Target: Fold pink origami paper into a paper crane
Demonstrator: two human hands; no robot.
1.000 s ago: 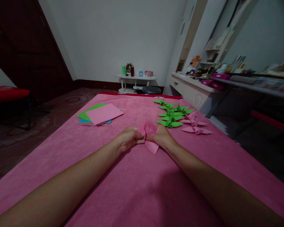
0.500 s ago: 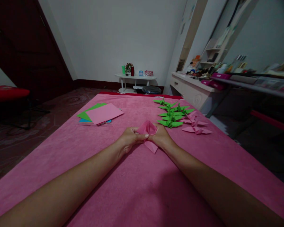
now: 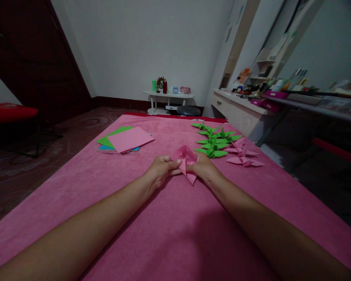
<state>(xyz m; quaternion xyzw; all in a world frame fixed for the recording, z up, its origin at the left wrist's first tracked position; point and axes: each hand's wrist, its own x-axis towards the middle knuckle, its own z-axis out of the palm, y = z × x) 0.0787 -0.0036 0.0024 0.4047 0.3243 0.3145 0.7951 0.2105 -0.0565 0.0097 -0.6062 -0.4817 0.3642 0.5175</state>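
A partly folded sheet of pink origami paper [image 3: 188, 157] is held between my two hands above the pink cloth. My left hand [image 3: 164, 168] grips its left side, with the thumb lying on the paper. My right hand [image 3: 204, 167] is closed on the right side, its thumb at the folds. The paper stands opened out at the top, and a pointed flap hangs toward me. Some fingertips are hidden behind the paper. Just beyond my right hand sit several green paper cranes [image 3: 212, 145], with pink paper cranes [image 3: 245, 161] beside them.
A stack of coloured paper [image 3: 131, 139], pink on top of green and blue, lies at the left on the pink-covered table [image 3: 128, 234]. Beyond the far edge stands a small white table [image 3: 169, 95]. A cluttered dresser [image 3: 242, 107] is on the right, a red chair [image 3: 11, 112] on the left.
The pink paper has been turned and spread a little between my hands; its lower flap now looks narrower. My left thumb has shifted slightly up and left. The whole view has moved a little.
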